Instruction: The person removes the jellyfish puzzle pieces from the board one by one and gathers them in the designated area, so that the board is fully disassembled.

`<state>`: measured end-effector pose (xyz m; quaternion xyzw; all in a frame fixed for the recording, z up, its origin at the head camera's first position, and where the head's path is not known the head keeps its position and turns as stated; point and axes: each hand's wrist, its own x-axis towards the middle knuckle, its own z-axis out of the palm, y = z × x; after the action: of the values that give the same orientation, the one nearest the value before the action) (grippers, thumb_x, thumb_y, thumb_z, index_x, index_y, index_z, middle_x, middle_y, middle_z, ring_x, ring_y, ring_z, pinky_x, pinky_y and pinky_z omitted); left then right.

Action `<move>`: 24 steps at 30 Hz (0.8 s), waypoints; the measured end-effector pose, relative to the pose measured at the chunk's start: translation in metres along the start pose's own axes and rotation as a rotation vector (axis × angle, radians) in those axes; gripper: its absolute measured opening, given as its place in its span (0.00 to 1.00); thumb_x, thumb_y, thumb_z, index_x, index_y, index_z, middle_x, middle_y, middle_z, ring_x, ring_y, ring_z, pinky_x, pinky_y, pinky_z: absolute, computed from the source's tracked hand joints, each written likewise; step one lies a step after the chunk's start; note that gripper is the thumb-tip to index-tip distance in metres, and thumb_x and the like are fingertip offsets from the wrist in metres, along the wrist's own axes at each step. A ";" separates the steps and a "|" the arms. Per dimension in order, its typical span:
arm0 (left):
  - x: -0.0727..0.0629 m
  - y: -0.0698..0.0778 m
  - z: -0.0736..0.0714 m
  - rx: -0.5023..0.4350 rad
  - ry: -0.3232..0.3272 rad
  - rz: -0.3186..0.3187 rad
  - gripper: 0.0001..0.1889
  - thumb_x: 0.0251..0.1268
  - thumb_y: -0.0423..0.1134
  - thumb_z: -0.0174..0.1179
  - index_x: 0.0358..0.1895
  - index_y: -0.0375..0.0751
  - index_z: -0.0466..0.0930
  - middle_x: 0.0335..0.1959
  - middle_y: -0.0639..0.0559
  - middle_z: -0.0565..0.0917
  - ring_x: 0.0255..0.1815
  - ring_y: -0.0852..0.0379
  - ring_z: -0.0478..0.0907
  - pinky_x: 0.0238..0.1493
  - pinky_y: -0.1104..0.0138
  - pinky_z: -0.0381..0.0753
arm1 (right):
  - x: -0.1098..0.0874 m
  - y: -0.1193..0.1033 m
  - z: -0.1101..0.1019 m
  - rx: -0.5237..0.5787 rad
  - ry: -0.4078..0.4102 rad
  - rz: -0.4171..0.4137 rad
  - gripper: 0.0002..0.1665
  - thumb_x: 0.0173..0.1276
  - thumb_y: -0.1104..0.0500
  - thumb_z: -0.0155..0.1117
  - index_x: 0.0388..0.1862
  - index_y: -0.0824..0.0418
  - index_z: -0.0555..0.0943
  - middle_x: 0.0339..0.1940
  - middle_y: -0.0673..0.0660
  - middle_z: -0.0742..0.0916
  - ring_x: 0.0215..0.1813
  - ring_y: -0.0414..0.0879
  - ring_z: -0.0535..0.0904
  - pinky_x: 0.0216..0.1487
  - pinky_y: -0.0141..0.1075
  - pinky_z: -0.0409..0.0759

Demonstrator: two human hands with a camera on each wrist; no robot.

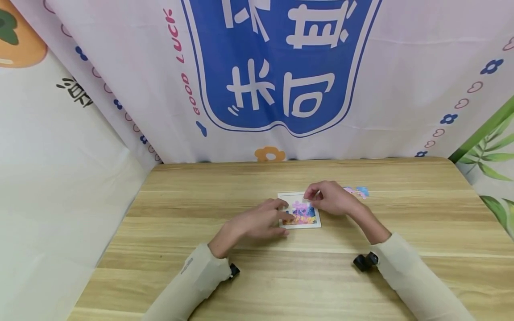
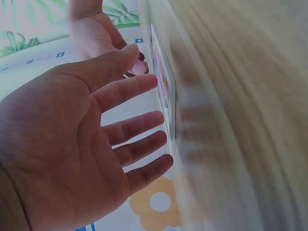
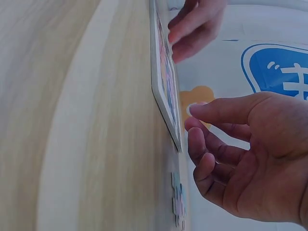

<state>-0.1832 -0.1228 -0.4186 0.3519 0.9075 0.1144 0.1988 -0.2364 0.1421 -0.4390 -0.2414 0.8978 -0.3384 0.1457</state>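
A jigsaw puzzle (image 1: 304, 214) lies in a white-rimmed tray (image 1: 300, 226) on the wooden table, with pink, blue and yellow pieces fitted in its lower part. My left hand (image 1: 265, 219) reaches over the tray's left side. In the left wrist view its fingers (image 2: 139, 127) are spread and nearly straight, the tips by the tray edge. Above the tray's upper right corner is my right hand (image 1: 330, 198), thumb and index finger drawn together. Whether a small piece sits between those fingertips cannot be made out. Its other fingers (image 3: 211, 178) are curled.
Several loose puzzle pieces (image 1: 357, 192) lie right of the tray, partly behind my right hand. A printed cloth (image 1: 225, 145) hangs along the table's far edge. Small black devices (image 1: 365, 262) sit at both wrists. The wooden table (image 1: 281, 276) extends toward me.
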 end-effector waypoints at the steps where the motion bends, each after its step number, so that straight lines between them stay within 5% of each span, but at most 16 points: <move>1: 0.001 0.000 -0.001 -0.003 -0.002 0.003 0.25 0.81 0.51 0.62 0.76 0.53 0.78 0.84 0.45 0.67 0.85 0.45 0.63 0.84 0.50 0.67 | 0.001 0.000 0.001 0.000 -0.003 0.005 0.07 0.74 0.66 0.70 0.47 0.58 0.89 0.44 0.54 0.90 0.40 0.45 0.79 0.48 0.39 0.79; 24: 0.010 -0.001 -0.001 -0.006 -0.012 -0.010 0.24 0.81 0.51 0.63 0.75 0.51 0.80 0.82 0.45 0.69 0.82 0.47 0.66 0.80 0.53 0.73 | 0.015 -0.016 0.016 0.002 -0.051 0.014 0.12 0.65 0.71 0.72 0.45 0.59 0.89 0.43 0.54 0.91 0.43 0.46 0.82 0.50 0.40 0.83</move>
<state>-0.1912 -0.1168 -0.4215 0.3475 0.9077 0.1138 0.2059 -0.2365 0.1150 -0.4409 -0.2434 0.8952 -0.3320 0.1710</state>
